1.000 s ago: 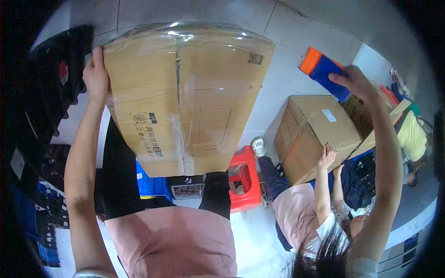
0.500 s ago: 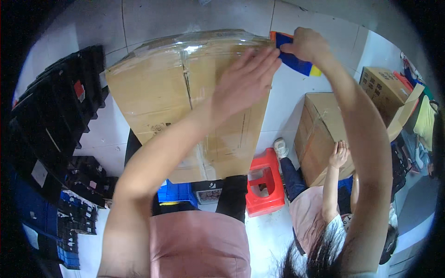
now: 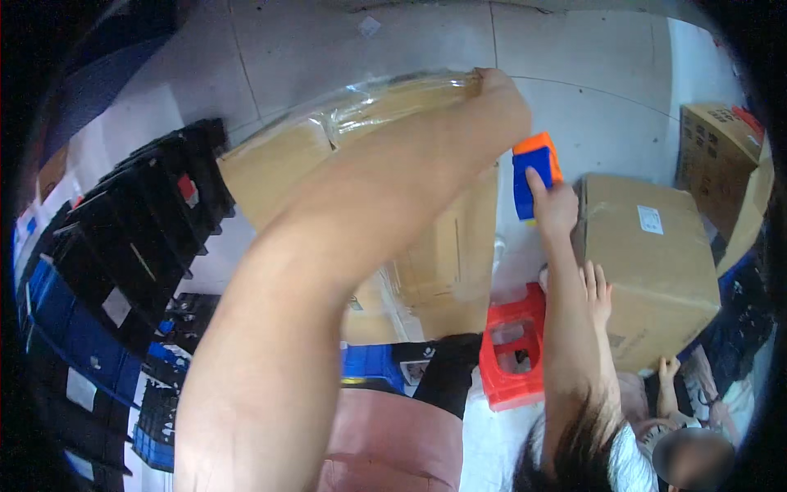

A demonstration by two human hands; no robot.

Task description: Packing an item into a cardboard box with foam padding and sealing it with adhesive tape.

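Note:
A large cardboard box (image 3: 279, 164) with shiny clear tape along its top edge stands tilted in front of me. My left forearm crosses over its face, and my left hand (image 3: 502, 92) is hooked over the far upper right corner, its fingers hidden behind the edge. My right hand (image 3: 554, 205) is just right of the box, shut on a blue and orange tape dispenser (image 3: 533, 168) held close to the box's right side.
Another person sits low at the right, with a hand (image 3: 597, 291) on a second cardboard box (image 3: 656, 262). A red plastic stool (image 3: 512, 361) and a blue crate (image 3: 373, 365) stand on the floor. Black crates (image 3: 139, 246) are stacked at the left; another carton (image 3: 717, 156) is far right.
My left hand slid from the box's face up to its far right corner. My right hand dropped the tape dispenser from above the box to beside its right side.

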